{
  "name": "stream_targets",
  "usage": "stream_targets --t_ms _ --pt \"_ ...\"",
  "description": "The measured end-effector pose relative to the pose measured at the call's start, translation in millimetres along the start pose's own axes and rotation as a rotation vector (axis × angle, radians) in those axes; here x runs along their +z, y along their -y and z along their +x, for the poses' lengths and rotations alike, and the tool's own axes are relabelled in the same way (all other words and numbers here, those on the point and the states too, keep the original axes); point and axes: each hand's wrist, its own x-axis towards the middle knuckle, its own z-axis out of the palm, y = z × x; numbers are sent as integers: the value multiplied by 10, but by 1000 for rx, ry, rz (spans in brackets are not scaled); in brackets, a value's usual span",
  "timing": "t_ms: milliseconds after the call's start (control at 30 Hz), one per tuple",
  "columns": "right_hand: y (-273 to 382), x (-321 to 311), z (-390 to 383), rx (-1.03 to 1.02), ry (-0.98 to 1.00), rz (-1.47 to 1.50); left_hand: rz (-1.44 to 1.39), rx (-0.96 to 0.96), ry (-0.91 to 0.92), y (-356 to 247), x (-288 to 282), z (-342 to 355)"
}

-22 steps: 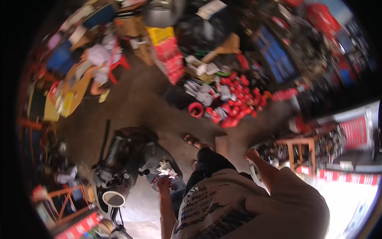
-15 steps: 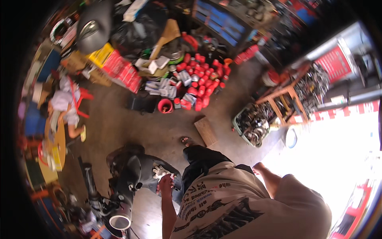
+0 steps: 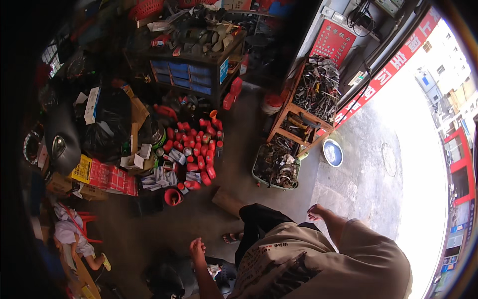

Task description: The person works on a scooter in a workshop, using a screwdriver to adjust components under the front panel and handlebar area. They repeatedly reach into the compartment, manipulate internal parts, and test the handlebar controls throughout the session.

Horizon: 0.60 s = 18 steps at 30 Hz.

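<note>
My left hand (image 3: 197,246) hangs in the air at my left side, beside the dark scooter. Its fingers are loosely curled and slightly apart, with nothing seen in them. Below it, white work gloves (image 3: 214,269) lie on the scooter's seat (image 3: 230,274). On my other side, my right hand (image 3: 315,213) is held out low from the short sleeve, over the floor by the doorway. Its fingers bend a little and look bare of any object. The metal basin (image 3: 332,152) and the green tub of parts (image 3: 277,180) are the nearest things ahead of it.
Red bottles (image 3: 200,149) and small boxes cover the floor ahead. A wooden block (image 3: 228,202) lies by my feet. An orange rack (image 3: 298,112) holds many tools beside the bright doorway. At far left a person (image 3: 69,231) sits on a red chair (image 3: 85,225).
My view has swung right toward the doorway. My left hand, earlier close to the gloves on the scooter seat, is now apart from them. The scooter has slid toward the lower edge.
</note>
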Motion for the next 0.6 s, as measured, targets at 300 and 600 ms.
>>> stream_targets --t_ms 300,600 --pt "879 -1660 1214 -376 -47 411 222 -189 30 612 577 65" --pt "3401 -3637 1965 -881 -1114 -45 78 -389 -102 603 1437 -38"
